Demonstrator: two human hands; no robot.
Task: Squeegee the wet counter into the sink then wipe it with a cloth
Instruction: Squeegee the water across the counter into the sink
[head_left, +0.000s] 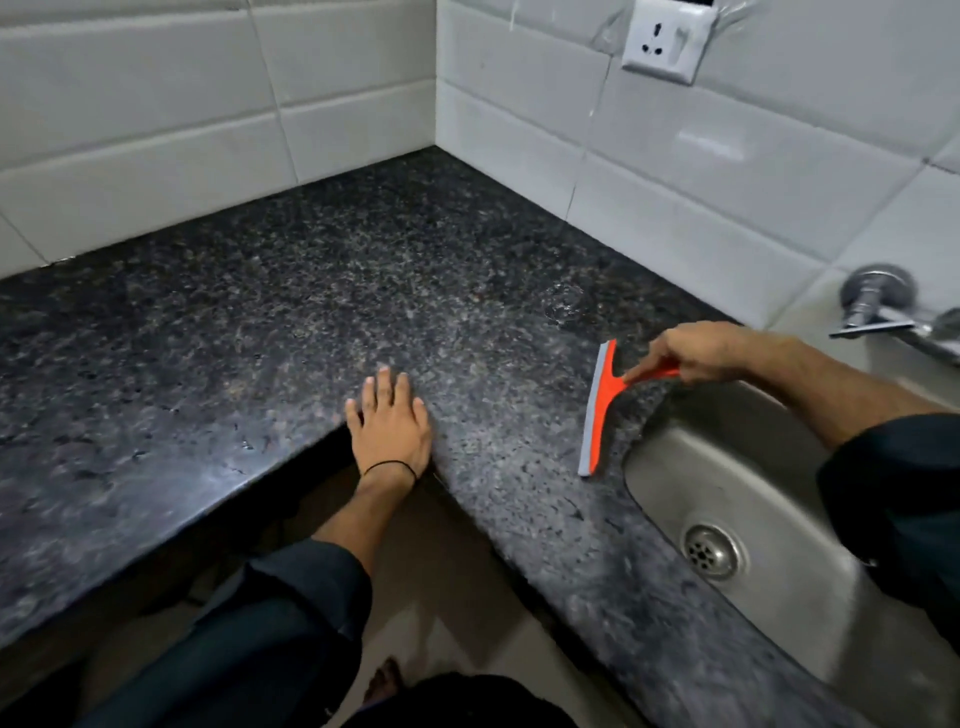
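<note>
Orange squeegee (597, 410) rests blade-down on the speckled granite counter (260, 322), just beside the steel sink (779, 545) rim — its handle pinched in the closed fingers of the right hand (696, 353). The left hand (389, 421) lies flat at the counter's inner corner, fingers spread narrowly, holding nothing. A small puddle (563, 304) glistens near the tiled wall (675, 171).

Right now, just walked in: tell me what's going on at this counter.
A person is squeegeeing a dark granite counter toward the steel sink. The right hand grips the handle of an orange squeegee, whose blade sits on the counter just left of the sink's rim. The left hand rests flat, fingers spread, at the counter's inner corner. A small puddle lies near the back wall beyond the blade. No cloth is in view.
</note>
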